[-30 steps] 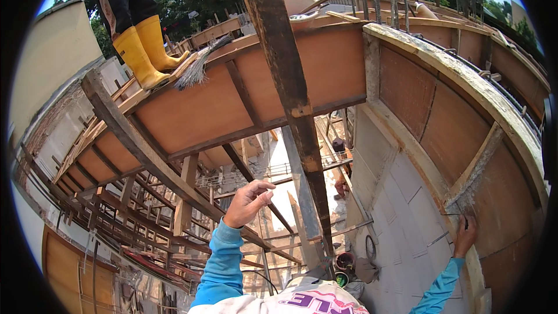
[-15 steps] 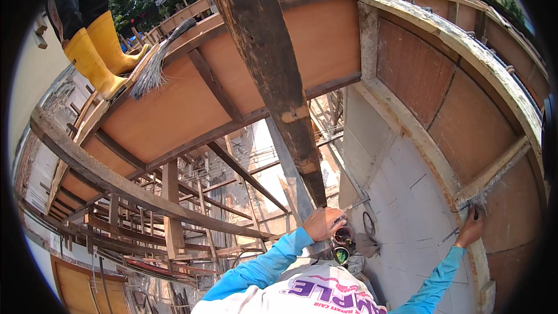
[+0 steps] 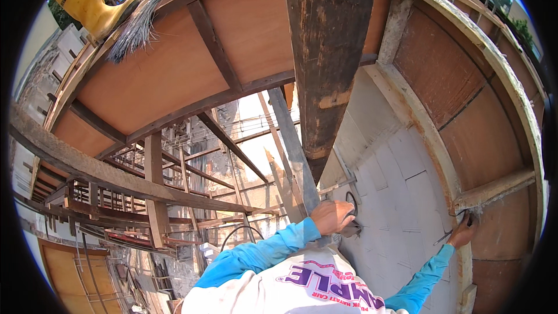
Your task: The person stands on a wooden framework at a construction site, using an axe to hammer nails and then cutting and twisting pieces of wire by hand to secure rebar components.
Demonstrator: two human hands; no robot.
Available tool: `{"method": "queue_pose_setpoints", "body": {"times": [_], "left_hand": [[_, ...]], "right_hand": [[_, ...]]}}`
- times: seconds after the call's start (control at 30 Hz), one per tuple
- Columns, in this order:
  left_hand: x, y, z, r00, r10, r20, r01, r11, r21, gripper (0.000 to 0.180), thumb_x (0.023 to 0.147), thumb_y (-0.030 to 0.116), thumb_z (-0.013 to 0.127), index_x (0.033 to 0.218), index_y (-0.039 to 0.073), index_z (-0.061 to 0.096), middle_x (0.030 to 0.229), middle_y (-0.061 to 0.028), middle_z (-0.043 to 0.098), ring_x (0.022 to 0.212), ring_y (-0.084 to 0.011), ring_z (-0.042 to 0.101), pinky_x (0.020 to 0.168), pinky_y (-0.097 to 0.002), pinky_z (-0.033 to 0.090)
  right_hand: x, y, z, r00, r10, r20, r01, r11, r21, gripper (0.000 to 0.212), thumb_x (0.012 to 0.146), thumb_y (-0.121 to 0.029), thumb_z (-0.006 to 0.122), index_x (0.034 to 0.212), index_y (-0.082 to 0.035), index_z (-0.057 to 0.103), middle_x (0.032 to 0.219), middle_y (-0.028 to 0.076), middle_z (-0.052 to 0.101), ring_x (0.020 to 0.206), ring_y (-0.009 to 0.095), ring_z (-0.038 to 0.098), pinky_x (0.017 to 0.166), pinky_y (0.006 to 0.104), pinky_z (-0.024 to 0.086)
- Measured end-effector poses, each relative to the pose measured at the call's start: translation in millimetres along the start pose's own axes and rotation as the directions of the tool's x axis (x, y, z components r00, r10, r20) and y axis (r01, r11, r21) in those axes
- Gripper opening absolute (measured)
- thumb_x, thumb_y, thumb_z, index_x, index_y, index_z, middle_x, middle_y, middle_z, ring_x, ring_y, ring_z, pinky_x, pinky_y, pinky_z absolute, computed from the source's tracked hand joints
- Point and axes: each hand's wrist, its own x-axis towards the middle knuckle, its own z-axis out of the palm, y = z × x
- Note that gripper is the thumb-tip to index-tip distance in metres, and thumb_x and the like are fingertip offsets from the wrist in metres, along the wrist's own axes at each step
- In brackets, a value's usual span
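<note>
My left hand [image 3: 332, 217] is closed around a grey timber post [image 3: 295, 160], just below the lower end of a thick dark timber beam [image 3: 326, 58]. At the right, my right hand [image 3: 462, 231] has its fingers pinched at the lower rail [image 3: 435, 148] of a plywood panel frame, near where a short cross batten [image 3: 494, 191] meets it. Something small and dark shows at those fingertips, too small to name. A thin metal piece [image 3: 443, 238] sticks out beside this hand. Blue sleeves cover both my forearms.
Curved plywood formwork [image 3: 168, 81] runs across the far side. On its top edge lie a bundle of wire [image 3: 142, 20] and a co-worker's yellow boot [image 3: 96, 6]. A long curved timber [image 3: 116, 177] crosses the left, above several props. A pale wall [image 3: 401, 197] stands between my hands.
The view has shifted, so the dark beam appears farther right and the yellow boots higher up. Both hands keep to the same places on the timber and the frame.
</note>
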Motion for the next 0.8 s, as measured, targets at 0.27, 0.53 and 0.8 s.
{"method": "queue_pose_setpoints", "body": {"times": [0.27, 0.53, 0.8], "left_hand": [[-7.3, 0.5, 0.1, 0.996, -0.052, -0.074, 0.050, 0.998, -0.033, 0.030, 0.089, 0.032, 0.057, 0.100, 0.004, 0.060, 0.095, -0.0132, 0.064, 0.090, -0.0336, 0.060, 0.076, -0.0449, 0.048], [-13.0, 1.7, -2.7, 0.990, -0.029, -0.135, 0.027, 0.999, -0.018, 0.028, 0.087, 0.029, 0.060, 0.101, 0.004, 0.061, 0.095, -0.0162, 0.065, 0.088, -0.0362, 0.061, 0.075, -0.0448, 0.048], [0.2, 1.3, 11.7, 0.981, 0.046, -0.187, -0.032, 0.997, 0.075, 0.024, 0.086, 0.025, 0.062, 0.096, 0.004, 0.065, 0.095, -0.0157, 0.067, 0.088, -0.0342, 0.063, 0.075, -0.0423, 0.049]], "right_hand": [[-2.9, 14.4, -0.6, 0.978, -0.171, -0.118, 0.192, 0.962, 0.193, 0.036, 0.088, -0.028, 0.066, 0.101, 0.006, 0.065, 0.099, 0.018, 0.066, 0.090, 0.029, 0.062, 0.082, 0.0378, 0.048], [-5.8, 35.1, -3.9, 0.984, -0.177, -0.016, 0.178, 0.974, 0.141, 0.033, 0.085, -0.026, 0.069, 0.097, 0.004, 0.065, 0.100, 0.017, 0.062, 0.093, 0.029, 0.059, 0.082, 0.0392, 0.047], [-17.0, 40.0, -26.1, 0.950, -0.311, 0.024, 0.307, 0.946, 0.101, 0.019, 0.084, -0.019, 0.068, 0.097, -0.005, 0.067, 0.097, 0.014, 0.062, 0.090, 0.031, 0.059, 0.079, 0.0361, 0.047]]}}
